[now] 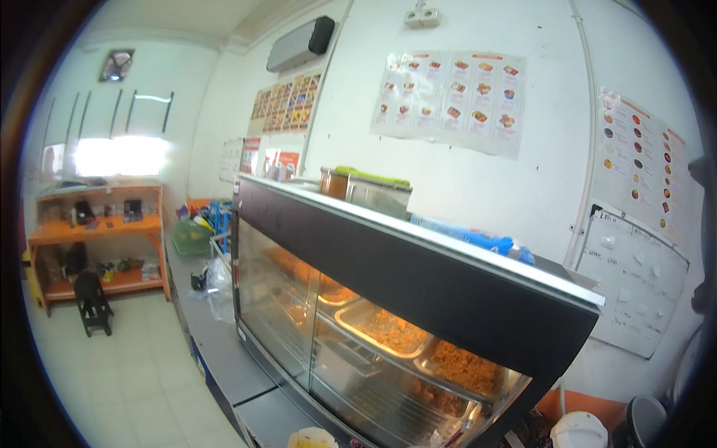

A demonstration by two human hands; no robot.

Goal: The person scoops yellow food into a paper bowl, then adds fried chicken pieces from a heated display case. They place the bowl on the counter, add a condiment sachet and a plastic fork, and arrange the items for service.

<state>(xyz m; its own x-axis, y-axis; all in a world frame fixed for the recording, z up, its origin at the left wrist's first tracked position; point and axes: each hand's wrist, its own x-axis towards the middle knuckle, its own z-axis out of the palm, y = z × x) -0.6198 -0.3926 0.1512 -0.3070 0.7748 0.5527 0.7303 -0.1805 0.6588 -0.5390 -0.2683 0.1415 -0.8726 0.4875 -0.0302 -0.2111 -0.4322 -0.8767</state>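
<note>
Neither of my hands shows in the head view. Right in front stands a heated display cabinet (418, 287) with a black top band and glass sliding panes. Metal trays inside hold browned food: one tray (385, 328) has orange-brown pieces, and a fuller tray (459, 367) lies to its right. At the lower edge, a white paper container (312, 437) with yellow food is partly cut off. What supports it is out of sight.
A grey counter (228, 358) runs along the cabinet's left, bearing a clear plastic bag (219, 287) and a green basket (192, 237). Lidded containers (377, 194) stand on the cabinet. Farther left are an orange shelf (101, 228) and a black stool (92, 302). White bucket (579, 431) lower right.
</note>
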